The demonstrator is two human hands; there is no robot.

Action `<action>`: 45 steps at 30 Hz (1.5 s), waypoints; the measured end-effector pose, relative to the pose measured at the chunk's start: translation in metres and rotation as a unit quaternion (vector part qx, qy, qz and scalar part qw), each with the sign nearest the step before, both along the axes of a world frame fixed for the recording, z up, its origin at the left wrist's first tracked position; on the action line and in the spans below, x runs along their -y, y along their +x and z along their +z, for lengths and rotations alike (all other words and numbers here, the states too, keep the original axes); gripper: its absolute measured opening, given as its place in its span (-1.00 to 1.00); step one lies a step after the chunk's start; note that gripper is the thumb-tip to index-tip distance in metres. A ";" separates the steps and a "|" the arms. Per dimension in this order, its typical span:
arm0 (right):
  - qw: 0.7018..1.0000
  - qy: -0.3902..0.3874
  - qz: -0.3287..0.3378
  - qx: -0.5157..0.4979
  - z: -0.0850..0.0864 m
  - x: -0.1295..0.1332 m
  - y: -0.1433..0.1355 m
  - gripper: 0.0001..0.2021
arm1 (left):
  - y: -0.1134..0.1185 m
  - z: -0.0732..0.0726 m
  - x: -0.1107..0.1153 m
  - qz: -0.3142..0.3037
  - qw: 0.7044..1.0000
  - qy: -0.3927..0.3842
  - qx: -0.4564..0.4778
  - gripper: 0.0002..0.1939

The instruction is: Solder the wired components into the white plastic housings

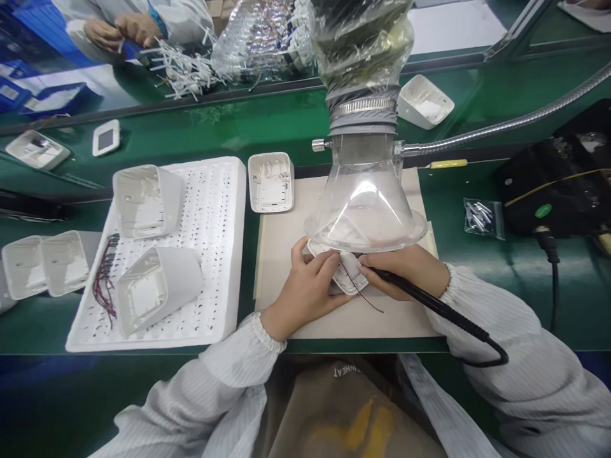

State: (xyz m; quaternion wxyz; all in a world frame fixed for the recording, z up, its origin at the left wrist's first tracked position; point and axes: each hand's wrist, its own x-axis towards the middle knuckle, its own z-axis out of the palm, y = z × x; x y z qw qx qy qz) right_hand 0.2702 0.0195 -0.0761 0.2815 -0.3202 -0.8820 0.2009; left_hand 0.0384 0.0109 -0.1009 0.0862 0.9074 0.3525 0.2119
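Under the clear fume hood (367, 203), a white plastic housing (347, 280) rests on the beige mat (305, 324). My left hand (308, 286) is closed around its left side, with fingertips near its middle. My right hand (405, 270) grips a black soldering iron (429, 305) whose cable trails to the right over the sleeve; the tip is hidden beneath the hood. A thin dark red wire (365, 298) sticks out from the housing toward the front. Parts of the fingers and the housing's back edge show through the hood's rim.
A white foam tray (224, 254) at left carries two housings and red-black wires (102, 280). More housings (71, 261) stand left of it. Another housing (271, 182) sits behind the mat. At right are a black device (554, 184) and a small bag (484, 218). A person's hands work across the bench.
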 end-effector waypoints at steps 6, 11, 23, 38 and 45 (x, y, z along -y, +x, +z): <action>1.000 -0.007 -0.004 0.011 0.000 0.001 -0.002 -0.76 | 0.001 0.000 0.000 0.009 1.000 -0.018 -0.004 -0.39; 0.999 0.012 -0.010 -0.029 -0.001 -0.002 -0.001 -0.74 | 0.002 -0.001 -0.001 0.014 1.000 -0.010 -0.008 -0.36; 0.986 -0.079 -0.051 -0.134 0.004 -0.008 0.006 -0.91 | 0.000 -0.008 -0.007 0.055 0.995 -0.072 0.030 0.05; 0.993 -0.072 0.002 -0.092 0.003 -0.005 0.001 -0.91 | 0.004 0.002 -0.011 0.032 0.994 -0.102 0.009 0.33; 0.993 -0.058 -0.002 -0.099 -0.001 -0.004 0.000 -0.91 | 0.002 0.001 -0.009 0.043 0.992 -0.113 0.023 0.31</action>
